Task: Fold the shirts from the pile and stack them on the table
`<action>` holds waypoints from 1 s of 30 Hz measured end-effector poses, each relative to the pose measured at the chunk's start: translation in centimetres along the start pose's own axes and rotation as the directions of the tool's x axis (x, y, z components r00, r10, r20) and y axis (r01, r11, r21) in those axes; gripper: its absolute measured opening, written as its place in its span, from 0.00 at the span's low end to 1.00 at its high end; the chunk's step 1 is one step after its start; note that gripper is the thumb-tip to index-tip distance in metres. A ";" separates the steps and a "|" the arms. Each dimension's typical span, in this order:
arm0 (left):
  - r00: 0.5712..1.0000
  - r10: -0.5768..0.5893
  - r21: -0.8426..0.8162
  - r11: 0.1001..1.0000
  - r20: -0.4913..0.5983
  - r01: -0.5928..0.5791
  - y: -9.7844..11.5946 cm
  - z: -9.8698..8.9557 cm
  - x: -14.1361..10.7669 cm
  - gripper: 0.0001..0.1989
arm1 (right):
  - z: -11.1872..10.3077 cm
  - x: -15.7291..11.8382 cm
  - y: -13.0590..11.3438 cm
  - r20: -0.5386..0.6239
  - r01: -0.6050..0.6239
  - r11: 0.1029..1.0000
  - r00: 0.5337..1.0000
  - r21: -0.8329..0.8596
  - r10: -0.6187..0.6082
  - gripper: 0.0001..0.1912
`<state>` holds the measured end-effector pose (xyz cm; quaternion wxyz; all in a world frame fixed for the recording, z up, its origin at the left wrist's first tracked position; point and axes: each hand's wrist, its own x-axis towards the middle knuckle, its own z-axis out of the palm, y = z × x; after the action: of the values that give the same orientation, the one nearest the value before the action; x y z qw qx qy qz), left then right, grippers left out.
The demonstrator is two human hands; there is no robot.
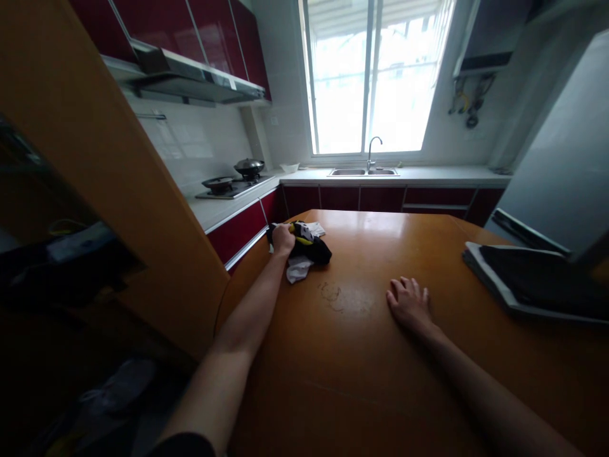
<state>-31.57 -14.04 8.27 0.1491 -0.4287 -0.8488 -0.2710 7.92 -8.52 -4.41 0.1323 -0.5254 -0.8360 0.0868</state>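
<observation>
My left hand is closed on a bunched black cloth with yellow and white parts, at the far left of the wooden table. White cloth pieces stick out from under and behind the black one. On the right side of the tabletop, my right hand lies palm down with its fingers spread, holding nothing. Between the hands, a patch of dark marks shows on the wood.
Folded dark and white fabric lies at the table's right side. Beyond the table are a counter with a sink, a stove with a lidded pan, and a fridge at right. A wooden panel stands at left.
</observation>
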 end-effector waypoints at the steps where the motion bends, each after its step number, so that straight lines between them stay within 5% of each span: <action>1: 0.999 0.045 0.007 0.999 -0.020 -0.044 1.3 -0.8 1.3 0.16 | 0.0 0.0 -0.1 -0.004 -0.002 1.000 1.000 0.008 0.002 0.26; 4: 0.977 0.212 0.021 0.977 -0.031 -0.211 6.9 -2.3 5.0 0.17 | 0.0 0.0 -0.1 -0.023 -0.001 0.999 1.000 0.052 0.002 0.26; 7: 0.889 0.453 -0.001 0.891 0.071 -0.454 13.9 -1.7 5.6 0.15 | 0.1 0.2 0.3 -0.089 -0.005 0.984 0.996 0.179 0.021 0.26; 12: 0.582 0.759 -0.144 0.637 0.292 -0.757 23.3 3.4 -2.7 0.13 | -0.1 1.4 2.5 -0.338 0.017 0.828 0.918 0.560 0.210 0.28; 14: 0.453 0.830 -0.227 0.534 0.326 -0.815 24.5 5.2 -7.1 0.16 | -0.6 1.9 3.6 -0.447 0.069 0.781 0.849 0.621 0.280 0.27; 16: 0.323 0.915 -0.358 0.393 0.242 -0.847 23.8 6.2 -10.2 0.21 | -1.1 2.3 4.4 -0.546 0.116 0.779 0.776 0.616 0.316 0.26; 17: 0.344 0.924 -0.400 0.383 0.168 -0.833 22.7 6.4 -11.0 0.22 | -1.2 2.4 4.6 -0.578 0.134 0.787 0.753 0.602 0.314 0.24; 18: 0.426 0.898 -0.417 0.430 0.106 -0.801 21.2 6.5 -11.4 0.22 | -1.4 2.6 4.7 -0.594 0.147 0.795 0.746 0.588 0.301 0.24; 21: 0.804 0.586 -0.302 0.788 0.099 -0.537 15.0 6.4 -10.5 0.20 | -1.4 2.8 4.4 -0.549 0.154 0.821 0.807 0.551 0.217 0.23; 23: 0.935 0.278 -0.057 0.961 0.219 -0.272 10.2 6.5 -9.3 0.19 | -1.1 2.9 3.9 -0.488 0.139 0.849 0.860 0.509 0.151 0.25; 25: 0.939 0.090 0.104 0.986 0.333 -0.132 5.8 6.7 -8.3 0.19 | -0.9 2.9 3.5 -0.428 0.129 0.877 0.899 0.464 0.094 0.25; 30: 0.929 0.041 0.167 0.980 0.368 -0.109 -0.8 7.2 -6.7 0.21 | -0.7 2.4 3.1 -0.308 0.129 0.916 0.951 0.380 -0.006 0.23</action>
<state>-28.45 -14.56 -1.08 0.0393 -0.4878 -0.8661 -0.1015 9.78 -5.04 -4.27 0.3641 -0.4652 -0.7890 0.1686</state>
